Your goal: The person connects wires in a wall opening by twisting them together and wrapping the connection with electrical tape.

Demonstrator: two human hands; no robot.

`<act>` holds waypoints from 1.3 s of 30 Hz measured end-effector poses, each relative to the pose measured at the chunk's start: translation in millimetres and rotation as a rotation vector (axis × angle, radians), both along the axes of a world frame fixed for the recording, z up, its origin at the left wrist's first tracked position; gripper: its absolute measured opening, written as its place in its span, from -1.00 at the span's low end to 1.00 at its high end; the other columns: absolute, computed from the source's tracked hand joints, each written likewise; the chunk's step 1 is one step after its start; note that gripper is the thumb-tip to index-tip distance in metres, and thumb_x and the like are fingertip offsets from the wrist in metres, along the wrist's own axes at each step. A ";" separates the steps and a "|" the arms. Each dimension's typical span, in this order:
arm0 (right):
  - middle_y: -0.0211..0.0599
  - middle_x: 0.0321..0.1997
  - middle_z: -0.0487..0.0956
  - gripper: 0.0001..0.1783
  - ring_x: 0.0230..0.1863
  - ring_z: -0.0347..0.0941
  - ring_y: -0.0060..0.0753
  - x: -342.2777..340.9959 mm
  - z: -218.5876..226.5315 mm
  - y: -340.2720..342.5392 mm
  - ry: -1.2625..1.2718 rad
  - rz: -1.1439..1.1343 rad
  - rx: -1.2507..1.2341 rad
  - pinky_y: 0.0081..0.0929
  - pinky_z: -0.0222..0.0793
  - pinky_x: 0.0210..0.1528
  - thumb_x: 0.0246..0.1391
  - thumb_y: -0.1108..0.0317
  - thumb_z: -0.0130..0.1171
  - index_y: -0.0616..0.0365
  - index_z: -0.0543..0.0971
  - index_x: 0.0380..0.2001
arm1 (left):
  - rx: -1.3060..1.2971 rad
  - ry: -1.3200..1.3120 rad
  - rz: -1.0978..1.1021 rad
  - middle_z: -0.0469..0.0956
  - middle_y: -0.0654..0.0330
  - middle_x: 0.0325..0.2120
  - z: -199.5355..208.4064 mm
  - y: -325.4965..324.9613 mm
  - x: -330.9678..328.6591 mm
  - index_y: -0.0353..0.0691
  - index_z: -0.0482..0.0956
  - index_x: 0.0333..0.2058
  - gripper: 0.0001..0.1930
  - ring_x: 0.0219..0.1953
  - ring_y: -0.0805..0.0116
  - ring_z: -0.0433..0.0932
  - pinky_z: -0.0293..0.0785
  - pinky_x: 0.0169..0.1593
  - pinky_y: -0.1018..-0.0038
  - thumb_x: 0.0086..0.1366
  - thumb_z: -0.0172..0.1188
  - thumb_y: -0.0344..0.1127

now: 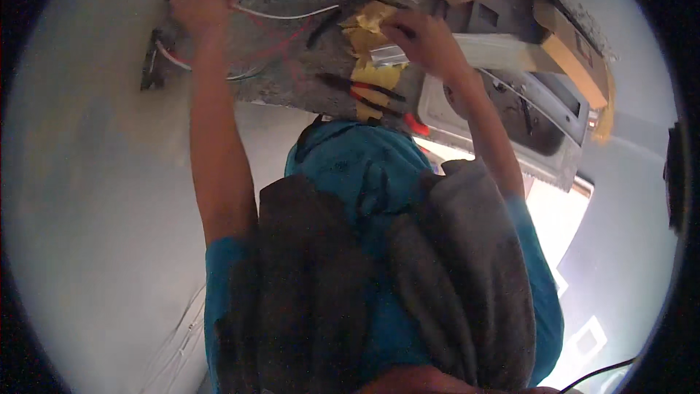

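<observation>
My left hand (pixel 201 4) reaches to the far left of the stone-like counter (pixel 270 95). Its fingers are curled against a small dark thing at the wall, too dim to name. A white wire (pixel 292 16) runs right from beside this hand, and red wires (pixel 281 44) loop below it. Over crumpled yellow-brown paper (pixel 364 29), my right hand (pixel 423 40) has its fingers bent together; whatever they may hold is hidden. A shiny silver strip (pixel 389 55) lies just under it. Nearer to me, pliers (pixel 372 93) with red and black handles rest across the paper.
At the right is a sink (pixel 437 106) with dark items in it. A long pale board (pixel 503 51) and an open cardboard box (pixel 580 58) lie over its far side. Something red (pixel 417 125) sits at the counter's near edge. Loose wires (pixel 182 332) hang at lower left.
</observation>
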State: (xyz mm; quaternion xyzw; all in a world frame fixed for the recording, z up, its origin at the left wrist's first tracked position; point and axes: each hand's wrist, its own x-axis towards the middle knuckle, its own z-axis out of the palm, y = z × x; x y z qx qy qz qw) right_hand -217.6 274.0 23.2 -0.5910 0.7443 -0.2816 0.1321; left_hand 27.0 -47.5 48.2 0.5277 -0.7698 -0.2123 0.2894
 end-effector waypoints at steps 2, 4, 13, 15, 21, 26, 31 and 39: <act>-0.12 -0.24 0.70 -0.75 -0.27 0.68 -0.18 6.4 -6.2 50.0 -0.139 -0.088 0.010 -0.33 0.51 -0.22 0.24 0.22 0.23 0.11 0.67 -0.12 | 0.140 0.205 -0.082 0.64 0.17 -0.37 -10.2 -7.3 15.3 -0.30 0.57 -0.16 -0.79 -0.35 0.38 0.61 0.57 -0.27 0.35 0.41 0.10 -0.27; -0.12 -0.22 0.70 -0.75 -0.25 0.68 -0.21 3.4 -15.5 91.6 -0.267 -0.194 -0.005 -0.34 0.51 -0.21 0.23 0.25 0.24 0.13 0.66 -0.11 | 0.776 0.960 -0.373 0.59 0.21 -0.39 -9.0 -20.0 35.3 -0.27 0.54 -0.13 -0.84 -0.47 0.38 0.53 0.54 -0.30 0.26 0.39 0.11 -0.35; -0.12 -0.23 0.68 -0.68 -0.13 0.58 0.00 57.0 -84.0 145.6 -0.241 -0.251 -0.182 -0.18 0.47 -0.01 0.18 0.39 0.23 0.06 0.62 0.02 | 0.004 0.530 -0.431 0.51 0.32 -0.38 -28.4 5.6 31.7 -0.18 0.56 0.01 -0.75 -0.43 0.38 0.46 0.50 -0.25 0.31 0.40 0.14 -0.33; -0.08 -0.21 0.64 -0.57 -0.06 0.51 0.05 62.2 -71.9 127.7 -0.121 -0.258 -0.054 -0.13 0.44 0.01 0.13 0.42 0.25 0.04 0.56 0.10 | 0.267 0.803 -0.392 0.48 0.36 -0.47 -11.3 21.1 22.3 -0.15 0.58 -0.07 -0.80 -0.47 0.42 0.44 0.45 -0.33 0.45 0.42 0.17 -0.24; -0.17 0.15 0.56 -0.36 0.22 0.35 0.05 47.3 -117.2 89.0 0.191 -0.040 -0.099 -0.07 0.27 0.32 -0.10 0.45 0.27 -0.01 0.54 0.17 | 0.792 1.605 -0.007 0.42 0.37 -0.53 -9.7 77.4 0.8 -0.14 0.54 -0.23 -0.76 -0.56 0.52 0.35 0.31 -0.48 0.54 0.50 0.09 -0.09; -0.17 0.16 0.54 -0.37 0.24 0.33 0.11 23.7 -178.3 87.3 0.180 0.120 0.006 0.00 0.24 0.35 -0.16 0.43 0.31 0.00 0.57 0.11 | 0.808 1.270 0.082 0.38 0.38 -0.55 -23.6 149.9 -24.1 -0.15 0.53 -0.26 -0.68 -0.58 0.56 0.30 0.25 -0.52 0.56 0.53 0.01 -0.02; -0.12 0.17 0.51 -0.49 0.25 0.29 0.21 28.4 -168.7 84.5 0.129 0.147 0.032 0.02 0.23 0.34 -0.06 0.41 0.31 0.03 0.60 0.06 | 0.449 1.018 0.110 0.35 0.42 -0.54 -26.7 171.5 -29.0 -0.17 0.56 -0.15 -0.63 -0.55 0.60 0.24 0.15 -0.51 0.59 0.54 -0.02 0.03; -0.04 -0.06 0.65 -0.64 0.02 0.58 0.01 76.5 -23.0 18.2 -0.530 0.040 -0.284 -0.12 0.45 0.10 0.23 0.29 0.21 0.15 0.56 0.05 | 0.367 0.720 0.072 0.40 0.36 -0.62 -31.3 248.2 -21.6 -0.23 0.56 -0.12 -0.67 -0.61 0.56 0.32 0.26 -0.50 0.51 0.56 -0.05 -0.09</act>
